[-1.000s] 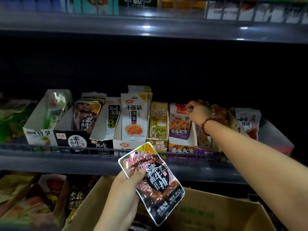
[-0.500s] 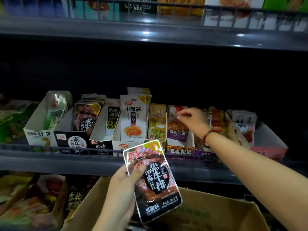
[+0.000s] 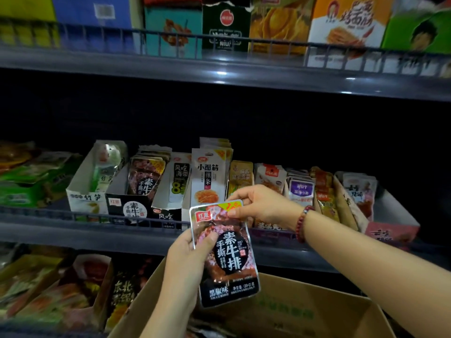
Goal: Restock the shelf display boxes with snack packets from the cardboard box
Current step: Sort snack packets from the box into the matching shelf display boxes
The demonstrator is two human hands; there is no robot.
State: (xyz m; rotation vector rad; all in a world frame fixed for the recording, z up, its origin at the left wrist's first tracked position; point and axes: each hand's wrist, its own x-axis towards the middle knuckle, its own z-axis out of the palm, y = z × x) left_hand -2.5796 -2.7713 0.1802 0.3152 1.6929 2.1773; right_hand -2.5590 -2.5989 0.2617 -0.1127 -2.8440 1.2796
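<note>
as both grip it, snack packet (image 3: pixel 225 254) — left hand (image 3: pixel 188 257) below, right hand (image 3: pixel 258 203) atop

On the dark glossy snack packet (image 3: pixel 225 254), "红派" and "素牛排" are read, with "黑椒味" printed below. "小面筋" and "辣条" are shown on the white upright packet (image 3: pixel 207 176). "NIU!" is seen on the black carton (image 3: pixel 225 28).

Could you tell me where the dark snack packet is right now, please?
The dark snack packet is low in the middle of the head view, held by both hands above the cardboard box, in front of the middle shelf.
</note>
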